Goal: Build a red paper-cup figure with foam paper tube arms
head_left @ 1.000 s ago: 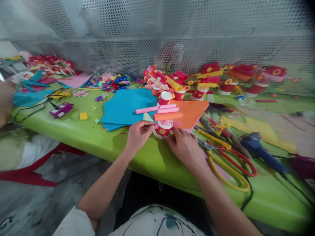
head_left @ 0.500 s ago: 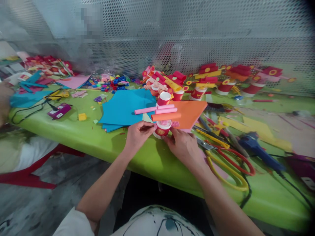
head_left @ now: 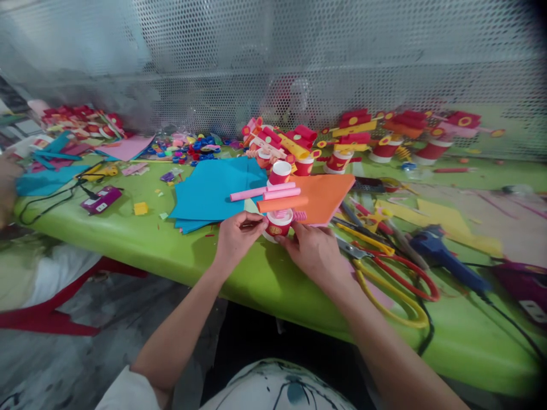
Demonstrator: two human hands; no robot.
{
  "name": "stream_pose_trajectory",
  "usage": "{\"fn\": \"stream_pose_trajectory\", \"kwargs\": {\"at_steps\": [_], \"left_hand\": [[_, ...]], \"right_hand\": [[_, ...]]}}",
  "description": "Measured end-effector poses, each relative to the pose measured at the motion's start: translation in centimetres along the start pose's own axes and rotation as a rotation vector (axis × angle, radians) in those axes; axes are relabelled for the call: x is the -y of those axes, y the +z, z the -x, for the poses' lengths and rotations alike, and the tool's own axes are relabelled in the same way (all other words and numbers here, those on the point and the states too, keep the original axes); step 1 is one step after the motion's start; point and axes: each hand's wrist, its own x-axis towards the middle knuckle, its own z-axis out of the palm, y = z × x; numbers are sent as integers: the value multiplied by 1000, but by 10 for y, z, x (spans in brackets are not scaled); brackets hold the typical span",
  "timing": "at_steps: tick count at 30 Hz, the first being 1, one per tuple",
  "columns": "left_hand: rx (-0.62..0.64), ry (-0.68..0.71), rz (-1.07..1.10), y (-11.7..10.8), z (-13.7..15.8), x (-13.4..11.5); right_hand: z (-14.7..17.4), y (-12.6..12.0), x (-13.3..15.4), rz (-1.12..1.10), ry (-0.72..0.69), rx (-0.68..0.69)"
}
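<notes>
A red and white paper cup [head_left: 278,229] with a gold emblem stands near the front of the table. My left hand [head_left: 240,239] pinches its left side with thumb and forefinger. On the other side, my right hand [head_left: 315,250] has its fingers closed against the cup's lower right. Pink coiled paper [head_left: 299,216] sticks out at the cup's right. Just behind and above the rim are an orange paper roll [head_left: 282,204] and pink paper rolls [head_left: 280,191]. Another red and white cup [head_left: 281,172] stands behind those.
Blue sheets [head_left: 209,191] and orange sheets [head_left: 327,196] lie behind my hands. Right of me are scissors [head_left: 384,267] and a blue glue gun [head_left: 448,256] with a cord. Finished-looking cup figures [head_left: 387,149] line the mesh panel. A co-worker's hand [head_left: 7,185] shows at far left.
The view has shifted slightly, so the table things sit a little farther left. My hands stay on the cup in nearly the same pose.
</notes>
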Motion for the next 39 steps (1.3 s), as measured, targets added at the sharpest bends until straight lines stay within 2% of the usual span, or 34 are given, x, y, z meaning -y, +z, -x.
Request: {"fn": "stream_pose_trajectory", "kwargs": {"at_steps": [13,39], "left_hand": [[20,8,-16,2,-2,1],[13,52,-92,0,-1,1]], "right_hand": [[-1,3,0,-11,-39,-26],[0,2,1,7,-12,-9]]}}
